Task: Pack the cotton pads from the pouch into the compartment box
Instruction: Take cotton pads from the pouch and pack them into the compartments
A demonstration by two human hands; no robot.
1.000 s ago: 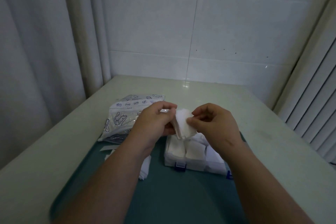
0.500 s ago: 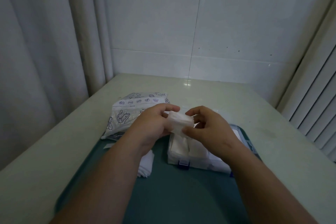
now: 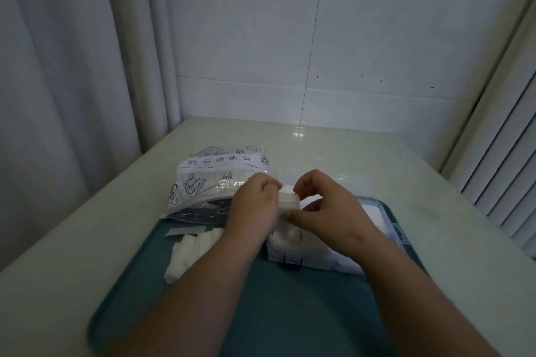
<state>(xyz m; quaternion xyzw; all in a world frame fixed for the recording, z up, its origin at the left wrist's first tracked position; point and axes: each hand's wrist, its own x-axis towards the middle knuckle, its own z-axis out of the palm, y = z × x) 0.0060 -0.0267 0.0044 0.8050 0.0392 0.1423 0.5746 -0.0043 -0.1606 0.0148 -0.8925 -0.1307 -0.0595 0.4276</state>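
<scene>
Both hands hold a small stack of white cotton pads (image 3: 288,199) just above the clear compartment box (image 3: 285,243). My left hand (image 3: 255,206) grips the stack's left side, and my right hand (image 3: 324,209) pinches its right side between thumb and fingers. White pads fill the box's near compartments; a blue latch (image 3: 291,260) sits on its front wall. Its open lid (image 3: 385,217) lies to the right behind my right hand. The printed plastic pouch (image 3: 214,182) lies at the back left. Loose cotton pads (image 3: 185,255) lie on the tray left of my left forearm.
Everything sits on a dark teal tray (image 3: 290,313) on a pale table (image 3: 72,255). A curtain (image 3: 58,81) hangs on the left, a tiled wall (image 3: 319,66) stands behind, and blinds (image 3: 507,168) run along the right. A grey strip (image 3: 185,231) lies by the pouch's near edge.
The stack of pads has turned from upright to flat between my hands and come down closer to the box. The camera tilted, showing more of the tray and loose pads.
</scene>
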